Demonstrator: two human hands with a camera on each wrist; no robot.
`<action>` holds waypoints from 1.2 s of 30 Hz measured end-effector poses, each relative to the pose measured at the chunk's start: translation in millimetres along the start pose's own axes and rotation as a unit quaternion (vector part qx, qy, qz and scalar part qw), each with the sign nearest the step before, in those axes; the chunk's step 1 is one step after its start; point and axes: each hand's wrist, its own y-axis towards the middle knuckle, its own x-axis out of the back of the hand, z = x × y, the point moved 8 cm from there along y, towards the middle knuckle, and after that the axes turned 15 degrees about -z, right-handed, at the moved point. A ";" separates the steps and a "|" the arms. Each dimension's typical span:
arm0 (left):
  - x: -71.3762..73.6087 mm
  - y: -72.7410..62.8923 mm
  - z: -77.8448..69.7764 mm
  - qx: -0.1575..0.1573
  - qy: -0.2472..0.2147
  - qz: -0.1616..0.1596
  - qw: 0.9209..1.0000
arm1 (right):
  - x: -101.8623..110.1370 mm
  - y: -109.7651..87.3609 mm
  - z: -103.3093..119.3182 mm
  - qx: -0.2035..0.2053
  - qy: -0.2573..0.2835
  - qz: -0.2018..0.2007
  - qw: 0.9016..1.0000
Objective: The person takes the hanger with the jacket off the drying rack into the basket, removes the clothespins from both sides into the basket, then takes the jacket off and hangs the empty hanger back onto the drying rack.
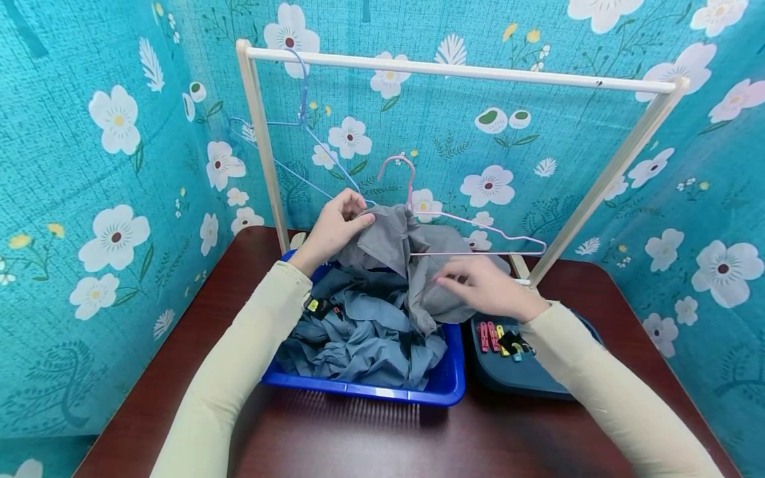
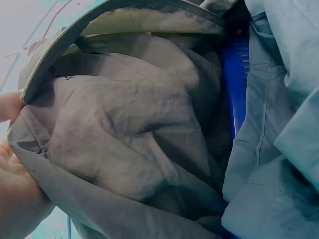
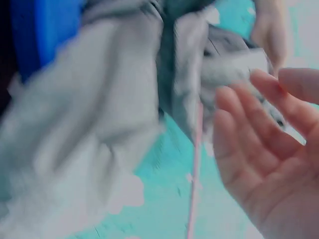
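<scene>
A grey zip-up jacket (image 1: 385,239) is held up over the blue basket by my left hand (image 1: 339,229), which pinches its edge between thumb and fingers. In the left wrist view, the zip runs along the upper edge of the jacket (image 2: 124,114). A pink hanger (image 1: 412,179) has its left side hidden in the jacket, while its right side sticks out bare. My right hand (image 1: 478,282) is just under the hanger's lower bar, in front of the hanging cloth. The right wrist view shows that right hand (image 3: 274,154) with loosely bent fingers and nothing in them.
The blue basket (image 1: 382,392) contains crumpled blue-grey clothing (image 1: 364,325). A blue hanger (image 1: 305,93) hangs at the left end of the white rail (image 1: 454,68). Right of the basket, a dark tray (image 1: 520,382) carries several coloured clothes pegs (image 1: 493,337).
</scene>
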 end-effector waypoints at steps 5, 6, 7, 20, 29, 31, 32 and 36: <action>0.0 -1.0 -0.7 0.001 -0.012 0.009 1.000 | 50.2 -0.7 -9.9 -0.015 -0.006 -0.155 0.988; -0.2 -1.3 -0.6 0.001 -0.013 0.012 1.000 | 58.4 -2.7 -13.0 -0.021 -0.004 -0.181 0.983; -0.2 -1.8 -0.6 0.000 -0.014 0.015 1.000 | 65.5 -4.7 -15.8 -0.025 0.003 -0.201 0.979; -5.0 -8.0 -1.1 -0.007 -0.020 0.088 0.996 | 98.8 -29.7 -45.5 -0.075 -0.128 -0.267 0.952; -2.7 -6.6 -2.0 -0.006 0.004 0.062 0.998 | 97.3 -36.2 -56.5 -0.075 -0.145 -0.249 0.955; -2.7 -6.8 -1.6 -0.004 0.008 0.060 0.998 | 94.0 -37.3 -59.6 -0.082 -0.129 -0.228 0.962; -2.6 -6.9 -1.3 -0.002 0.010 0.060 0.998 | 92.1 -37.8 -61.0 -0.085 -0.118 -0.215 0.966; -2.5 -7.0 -0.9 0.001 0.016 0.059 0.998 | 83.1 -39.2 -62.5 -0.092 -0.077 -0.151 0.981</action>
